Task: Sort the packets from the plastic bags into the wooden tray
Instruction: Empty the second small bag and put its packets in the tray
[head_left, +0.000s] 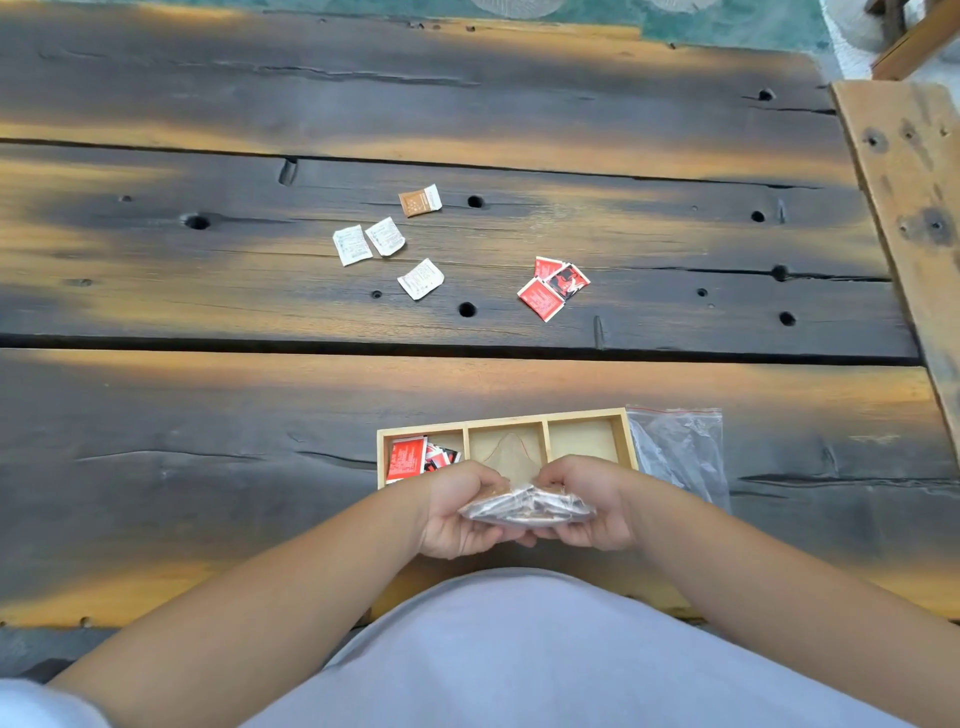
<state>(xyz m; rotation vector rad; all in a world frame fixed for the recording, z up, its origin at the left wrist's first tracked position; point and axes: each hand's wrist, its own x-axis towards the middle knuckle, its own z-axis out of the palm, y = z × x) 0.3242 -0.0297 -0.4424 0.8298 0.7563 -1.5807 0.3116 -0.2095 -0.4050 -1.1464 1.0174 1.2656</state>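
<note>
Dark plank table (208, 467) carries a wooden tray (631, 439) at its near edge, long axis left to right; red packets (410, 456) fill its left compartment. Above it, left hand (457, 512) and right hand (592, 506) pinch a packet-filled plastic bag (527, 506), lying crosswise

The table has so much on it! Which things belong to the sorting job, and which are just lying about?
Part of the job:
wooden tray
bag of packets, held by left hand and right hand
red packets
white packets
brown packet

Lying about:
empty plastic bag
wooden bench
</note>
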